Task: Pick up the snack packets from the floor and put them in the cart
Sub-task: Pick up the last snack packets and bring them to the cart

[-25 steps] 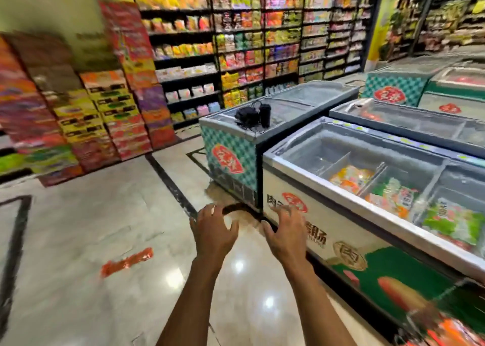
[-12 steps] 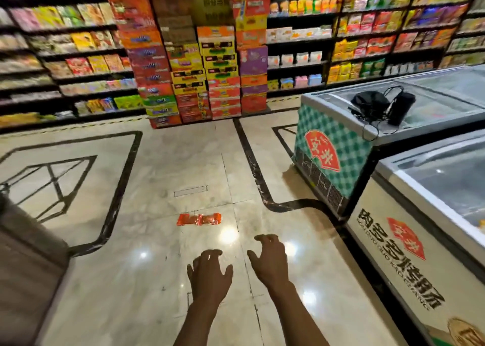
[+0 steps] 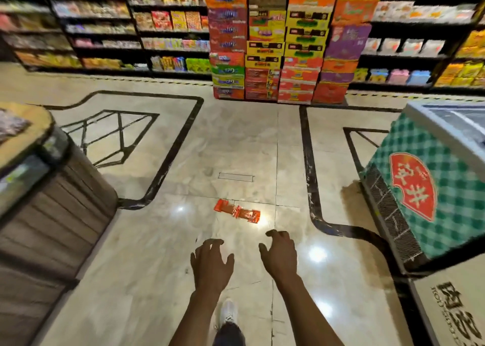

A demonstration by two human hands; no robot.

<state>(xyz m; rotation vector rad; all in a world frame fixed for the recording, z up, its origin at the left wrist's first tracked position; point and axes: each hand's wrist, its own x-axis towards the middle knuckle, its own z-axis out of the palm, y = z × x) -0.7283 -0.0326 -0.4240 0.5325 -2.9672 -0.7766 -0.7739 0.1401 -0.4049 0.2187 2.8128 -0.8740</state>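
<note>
A strip of orange-red snack packets (image 3: 237, 211) lies flat on the glossy marble floor, just ahead of me. My left hand (image 3: 211, 263) hovers in the air below and left of it, fingers spread and loosely curled, holding nothing. My right hand (image 3: 280, 252) is level with it to the right, its fingertips close to the strip's right end, also empty. No cart is in view. My white shoe (image 3: 227, 311) shows between my forearms.
A brown slatted display stand (image 3: 52, 214) fills the left side. A green-checked chest freezer (image 3: 430, 188) stands at the right, with a white freezer (image 3: 451, 301) nearer me. Stacked cartons (image 3: 283, 57) and stocked shelves (image 3: 131, 30) line the back.
My view has swung left, away from the freezers, to face the aisle. The packet strip now sits centred and nearer. Both hands stay raised and empty in front of me.
</note>
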